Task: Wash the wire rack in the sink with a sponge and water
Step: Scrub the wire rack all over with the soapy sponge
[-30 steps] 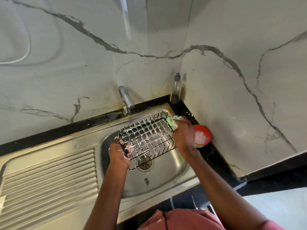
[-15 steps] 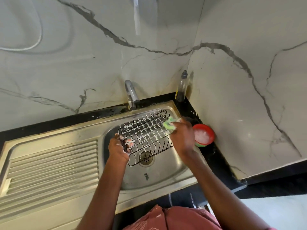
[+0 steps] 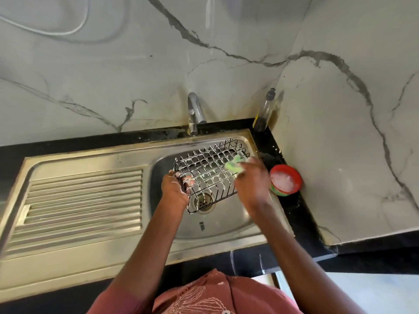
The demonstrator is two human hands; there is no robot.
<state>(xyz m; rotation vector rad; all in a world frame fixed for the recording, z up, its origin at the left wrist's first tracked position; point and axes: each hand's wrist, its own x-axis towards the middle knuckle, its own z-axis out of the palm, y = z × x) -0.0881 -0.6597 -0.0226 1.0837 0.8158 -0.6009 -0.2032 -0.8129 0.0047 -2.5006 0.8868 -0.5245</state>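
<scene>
A black wire rack [image 3: 209, 171] flecked with soap foam tilts over the steel sink [image 3: 226, 225], its far edge raised toward the tap. My left hand [image 3: 174, 189] grips the rack's left edge, fingers curled through the wires. My right hand [image 3: 251, 180] holds a green sponge [image 3: 234, 166] pressed against the rack's right side. The drain [image 3: 204, 200] shows through the rack's lower corner.
A chrome tap [image 3: 195, 112] stands behind the sink; no water runs from it. A dark bottle [image 3: 264, 112] sits in the back corner. A red bowl of foam [image 3: 285, 180] rests on the black counter at the right. The ribbed drainboard [image 3: 84, 200] lies left.
My right hand has slid the sponge along the rack's right side, slightly toward me and inward. The left hand keeps its grip. The camera has shifted.
</scene>
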